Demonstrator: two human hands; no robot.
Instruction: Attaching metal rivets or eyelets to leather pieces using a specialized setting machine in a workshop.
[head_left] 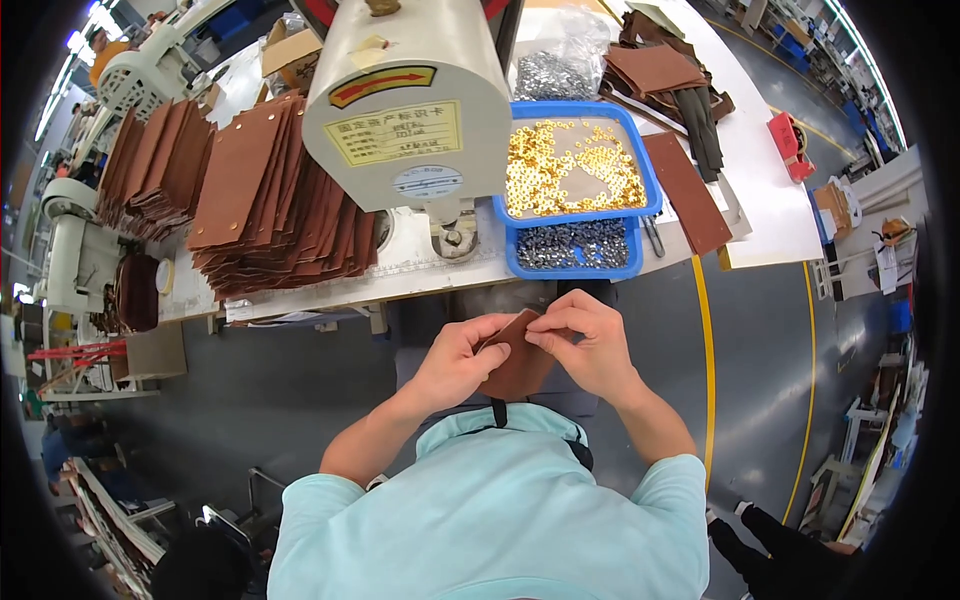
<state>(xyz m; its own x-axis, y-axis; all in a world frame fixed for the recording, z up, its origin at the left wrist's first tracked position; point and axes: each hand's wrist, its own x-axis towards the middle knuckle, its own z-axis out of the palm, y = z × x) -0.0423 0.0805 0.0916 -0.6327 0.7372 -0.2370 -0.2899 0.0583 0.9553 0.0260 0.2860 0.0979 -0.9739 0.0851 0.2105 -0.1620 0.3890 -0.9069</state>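
We hold one brown leather piece (517, 362) in front of our chest, below the bench (440, 262) edge and well clear of the press. Left hand (455, 362) is closed on the piece's left side, thumb on top, fingers curled under. Right hand (590, 345) pinches the upper right corner between thumb and forefinger; the other fingers are bent loosely behind. Whether a small fitting sits between the right fingertips is too small for us to tell.

Our reading: this is the preparing step, with the piece being lined up or fitted by hand, not yet under the cream-coloured press head (410, 95) that stands just ahead. The press foot (455, 235) is bare.

On the bench: a fanned stack of brown leather pieces (265, 195) left of the press. To the right is a blue tray of gold eyelets (575, 165), with a second blue tray of dark metal fittings (580, 245) just below it. A long brown strip (687, 190) lies beside the trays.

The next move, as we judge it, calls for a steady two-handed carry up to the press foot, keeping the corner pinched so nothing shifts, and square placement at the hole position.
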